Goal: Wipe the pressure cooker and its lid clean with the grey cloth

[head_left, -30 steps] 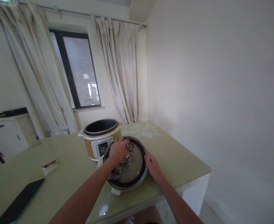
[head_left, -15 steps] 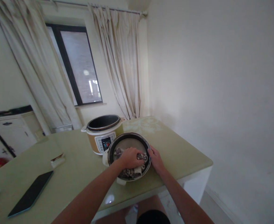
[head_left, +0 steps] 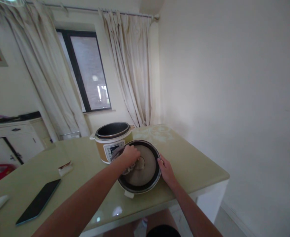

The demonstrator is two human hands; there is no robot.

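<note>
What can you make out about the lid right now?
The lid is round, its inner face towards the camera: a dull grey, metal-looking disc, a dark ring, a shiny rim and a white tab at the lower edge. It is tilted, in front of the cooker; whether it touches the table is unclear. The right hand grips its right edge; the left hand holds a bunched cloth over its left part.

Two hands are at one round lid, with one cloth. With the lid as clock centre, one tabletop carries one cooker at ten o'clock, one packet at nine and one dark slab between eight and nine. Further away are one window at eleven, two curtains at ten and twelve, one red basin at nine.
</note>
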